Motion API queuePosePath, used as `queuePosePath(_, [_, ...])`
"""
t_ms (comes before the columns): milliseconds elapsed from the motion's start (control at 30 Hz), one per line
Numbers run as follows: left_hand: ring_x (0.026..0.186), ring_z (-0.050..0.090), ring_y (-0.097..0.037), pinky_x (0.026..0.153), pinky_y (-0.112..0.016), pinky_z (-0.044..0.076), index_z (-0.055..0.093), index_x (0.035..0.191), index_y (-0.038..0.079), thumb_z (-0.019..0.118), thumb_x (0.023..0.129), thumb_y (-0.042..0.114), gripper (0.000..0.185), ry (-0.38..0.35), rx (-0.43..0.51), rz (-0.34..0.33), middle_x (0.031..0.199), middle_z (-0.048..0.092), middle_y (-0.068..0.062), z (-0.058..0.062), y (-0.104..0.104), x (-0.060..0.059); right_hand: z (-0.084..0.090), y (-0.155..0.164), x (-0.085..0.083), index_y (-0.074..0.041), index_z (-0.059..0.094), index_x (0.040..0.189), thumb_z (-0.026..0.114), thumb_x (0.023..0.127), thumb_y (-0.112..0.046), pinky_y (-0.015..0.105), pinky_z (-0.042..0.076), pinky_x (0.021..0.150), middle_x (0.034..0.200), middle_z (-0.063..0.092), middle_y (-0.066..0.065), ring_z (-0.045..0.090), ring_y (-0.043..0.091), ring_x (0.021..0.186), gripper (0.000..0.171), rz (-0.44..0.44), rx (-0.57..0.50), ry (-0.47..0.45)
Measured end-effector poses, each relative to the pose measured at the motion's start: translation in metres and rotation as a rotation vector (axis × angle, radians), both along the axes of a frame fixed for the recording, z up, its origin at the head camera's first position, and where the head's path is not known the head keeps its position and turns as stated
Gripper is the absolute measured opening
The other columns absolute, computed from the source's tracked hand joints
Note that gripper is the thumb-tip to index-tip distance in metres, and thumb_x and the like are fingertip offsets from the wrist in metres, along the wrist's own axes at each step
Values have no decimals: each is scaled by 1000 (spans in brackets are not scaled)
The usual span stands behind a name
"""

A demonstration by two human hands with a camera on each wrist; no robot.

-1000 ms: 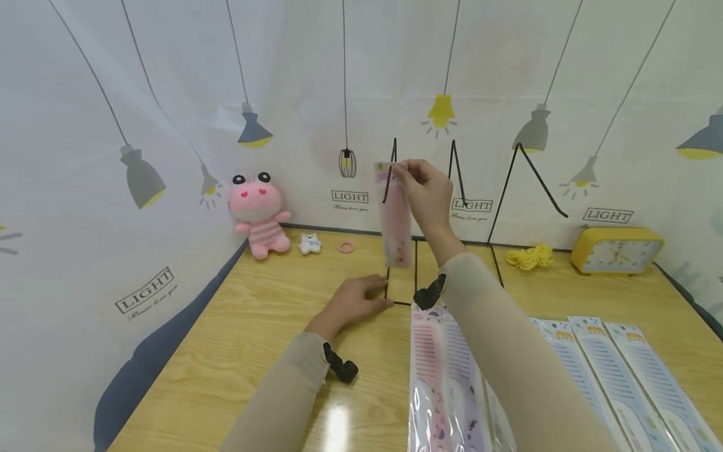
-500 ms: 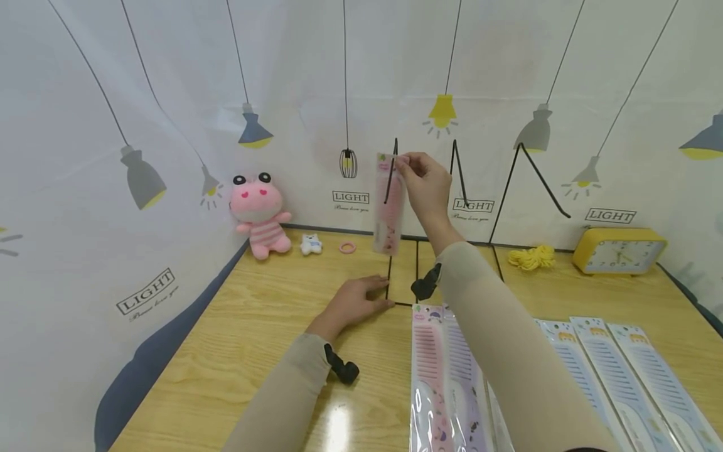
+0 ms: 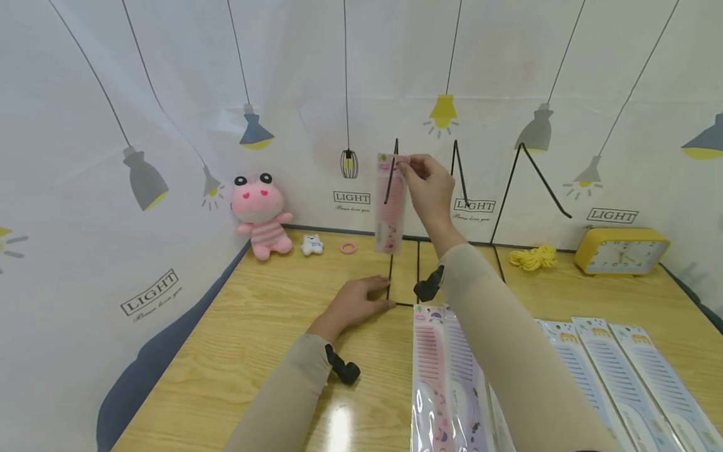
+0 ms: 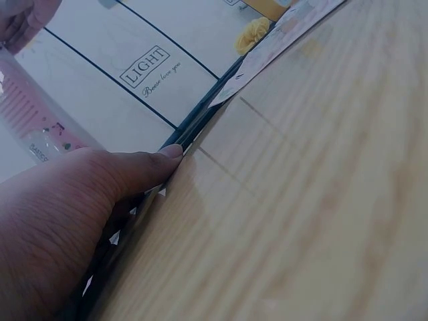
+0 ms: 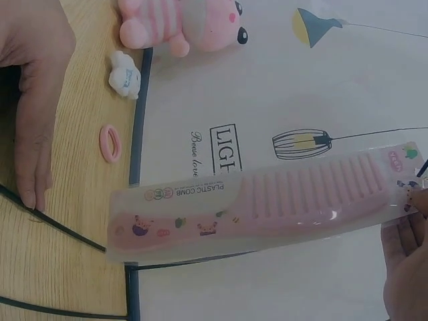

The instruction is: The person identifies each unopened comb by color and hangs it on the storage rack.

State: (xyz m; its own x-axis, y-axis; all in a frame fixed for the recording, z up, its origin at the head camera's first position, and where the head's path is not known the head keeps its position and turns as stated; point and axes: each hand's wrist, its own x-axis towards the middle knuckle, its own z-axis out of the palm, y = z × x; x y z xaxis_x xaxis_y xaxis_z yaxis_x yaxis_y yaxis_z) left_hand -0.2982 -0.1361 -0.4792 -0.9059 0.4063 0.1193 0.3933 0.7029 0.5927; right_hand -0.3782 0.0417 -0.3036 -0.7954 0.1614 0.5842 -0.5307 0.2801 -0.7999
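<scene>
"PLASTIC COMB" is legible only in the right wrist view. The packaged pink comb [image 3: 390, 204] is pinched at its top by the right hand [image 3: 430, 188], hanging below against the wire rack [image 3: 395, 188]; the rack's base is pressed by the flat left hand [image 3: 356, 302].

The word "LIGHT" is printed repeatedly on the backdrop cloth [image 3: 350, 197], above a smaller script line too fine to read. The pink comb's clear packet [image 5: 267, 207] carries the words "PLASTIC COMB" [image 5: 204, 190] near its handle end.
</scene>
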Motion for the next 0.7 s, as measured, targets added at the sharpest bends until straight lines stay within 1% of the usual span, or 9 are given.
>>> queuePosePath(67, [139,46,-25,117,-41,34,61,140,17,70,92,48,58,6,0,-1,150,52,-3,-1,0,0,-2,3,1,-7,72,111,72,96,-29,23,57,84,108,74,5,69,12,96,27,1,-6,-20])
queuePosePath(167, [139,46,-24,118,-40,33,62,140,18,70,92,48,58,15,-4,1,149,52,-2,-2,0,0,-7,10,4,-9,73,110,71,95,-36,26,57,85,108,74,4,69,13,97,31,2,-5,-48])
queuePosePath(300, [139,46,-24,118,-41,33,61,141,18,70,92,49,58,20,-8,-1,149,52,-2,-2,0,-1,-14,20,9,-12,73,108,70,91,-52,31,54,86,104,74,3,68,14,94,43,-17,47,-103])
queuePosePath(400, [140,45,-24,118,-41,33,61,141,19,69,92,51,59,12,-13,0,150,51,-1,-4,0,-1,-21,27,16,-13,73,107,69,88,-60,35,52,84,102,73,3,66,15,92,51,-9,88,-151])
queuePosePath(467, [140,45,-23,118,-41,33,61,141,19,68,92,52,59,8,-16,0,150,51,-1,-5,0,-1,-25,31,21,-12,73,106,69,86,-64,37,52,84,101,73,4,66,16,92,55,12,112,-169])
queuePosePath(567, [140,45,-23,117,-40,33,60,142,20,68,92,52,59,3,-16,1,151,51,0,-5,0,-1,-30,36,28,-13,73,105,69,84,-68,39,52,82,100,73,3,66,17,91,58,36,144,-176])
queuePosePath(700, [140,44,-23,118,-41,33,60,142,20,68,92,52,60,5,-7,-4,151,50,-1,-5,0,-1,-34,42,37,-16,73,104,67,83,-71,38,52,81,98,73,-1,66,15,90,59,25,193,-169])
